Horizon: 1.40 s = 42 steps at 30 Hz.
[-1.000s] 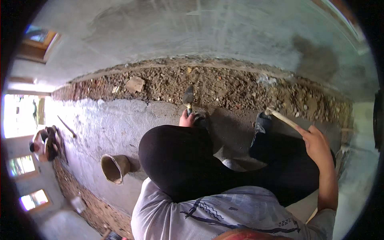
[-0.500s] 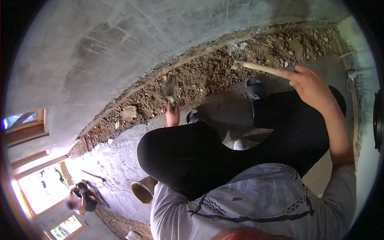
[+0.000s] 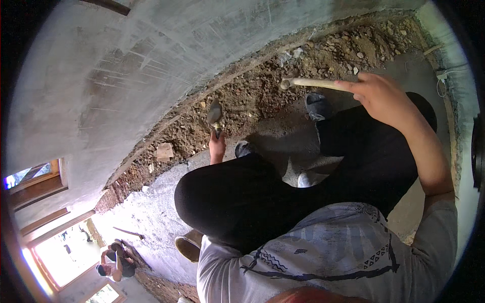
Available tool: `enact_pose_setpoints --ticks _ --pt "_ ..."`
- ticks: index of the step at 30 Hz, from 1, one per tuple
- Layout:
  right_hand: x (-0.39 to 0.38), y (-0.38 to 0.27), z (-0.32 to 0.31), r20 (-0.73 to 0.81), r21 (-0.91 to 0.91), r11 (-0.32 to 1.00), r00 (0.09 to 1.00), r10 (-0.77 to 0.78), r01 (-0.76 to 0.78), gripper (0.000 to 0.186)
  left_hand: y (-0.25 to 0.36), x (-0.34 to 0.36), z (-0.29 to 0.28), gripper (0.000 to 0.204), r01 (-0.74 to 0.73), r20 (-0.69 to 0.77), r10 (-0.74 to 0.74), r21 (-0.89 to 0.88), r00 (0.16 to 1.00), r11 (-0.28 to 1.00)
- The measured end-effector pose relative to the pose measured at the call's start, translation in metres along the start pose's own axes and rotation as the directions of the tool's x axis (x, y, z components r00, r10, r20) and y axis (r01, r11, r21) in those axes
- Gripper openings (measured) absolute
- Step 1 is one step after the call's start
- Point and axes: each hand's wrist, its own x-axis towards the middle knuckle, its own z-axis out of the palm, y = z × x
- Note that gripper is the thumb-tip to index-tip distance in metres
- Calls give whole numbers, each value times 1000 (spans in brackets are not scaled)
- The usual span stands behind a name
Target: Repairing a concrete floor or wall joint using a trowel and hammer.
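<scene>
My left hand (image 3: 217,147) is closed round the dark handle of a small pointed trowel (image 3: 214,113). Its grey blade lies over the strip of loose earth and stones (image 3: 247,103) along the wall. In my right hand (image 3: 380,97) is a hammer (image 3: 316,83) with a pale wooden handle, the index finger stretched along it. The hammer's small, dirt-coloured head is over the same rubble, beyond my right shoe (image 3: 318,107). Whether that head touches the ground I cannot tell.
A grey plastered wall (image 3: 166,65) curves along the earth strip. A flat stone piece (image 3: 164,151) lies left of my left hand. Beside my left hip stands a bucket (image 3: 188,246). Farther off, another person (image 3: 117,261) crouches near a bright window (image 3: 68,252).
My view has shifted slightly, so more of the wall and the far person shows. The trowel blade, blurred before, now shows its flat face. Both hands keep their tools.
</scene>
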Motion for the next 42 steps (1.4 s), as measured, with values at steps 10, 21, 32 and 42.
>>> enact_pose_setpoints --ticks 10,21,32,42 --pt "13 -10 2 55 54 999 998 -9 6 49 -13 -26 31 50 -94 13 93 66 996 993" --pt "170 -106 147 206 428 895 950 -235 129 54 -18 -122 64 29 -74 -165 -48 -657 985 750" --pt "207 -194 307 211 465 885 969 -129 17 57 -18 -103 89 51 178 -487 -153 5 860 984" --pt "200 -208 341 6 359 916 981 -193 178 56 -36 -97 70 45 216 -396 -221 -59 891 975"
